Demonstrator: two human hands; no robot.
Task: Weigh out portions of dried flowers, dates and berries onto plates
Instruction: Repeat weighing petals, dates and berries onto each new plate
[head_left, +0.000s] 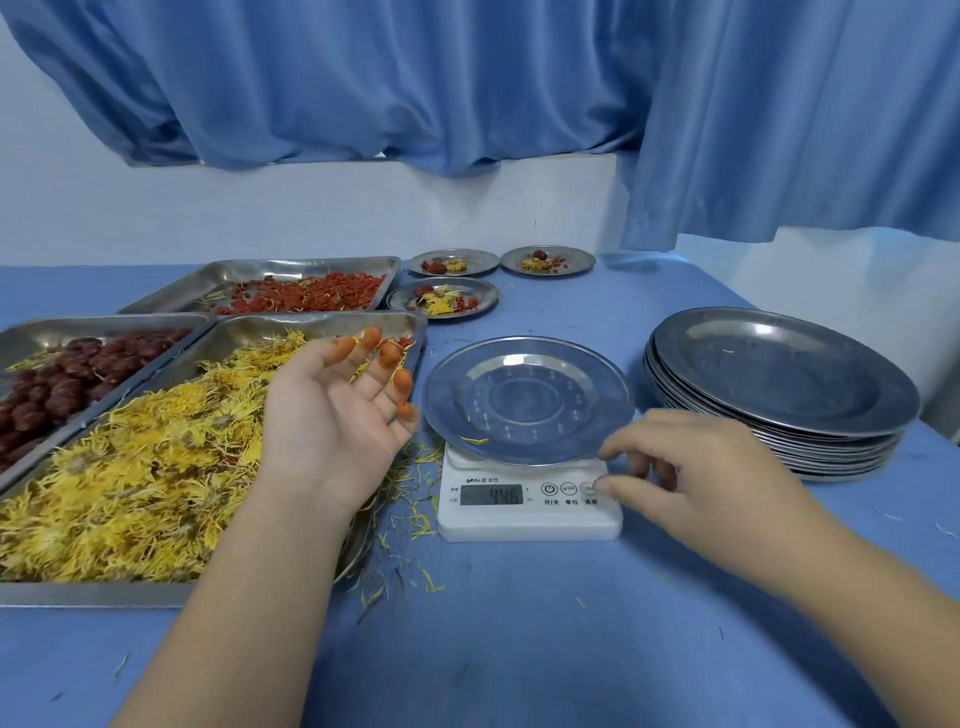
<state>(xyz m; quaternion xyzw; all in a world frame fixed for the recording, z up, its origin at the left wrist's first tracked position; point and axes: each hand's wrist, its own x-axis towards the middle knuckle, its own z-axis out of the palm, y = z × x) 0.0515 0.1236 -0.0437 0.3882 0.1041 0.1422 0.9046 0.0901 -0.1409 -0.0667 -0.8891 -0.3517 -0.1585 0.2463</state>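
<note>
Dried yellow flowers (135, 467) fill the nearest steel tray (78, 592) at the left of our blue-covered bench (519, 649), with dark red dates (67, 384) in the tray behind it and red berries (311, 296) in the far tray. We hold our left hand (332, 415) palm up above the flowers, fingers spread and empty, the fingertips (402, 382) stained orange. Our right hand (696, 467) is loosely curled, grasping nothing, its forefinger at the rightmost button of the white digital scale (530, 514). On the scale sits a round steel plate (530, 400), bare but for one yellow petal. A stack of empty steel plates (779, 384) stands to the right, and three small filled plates (449, 299) sit beyond
</note>
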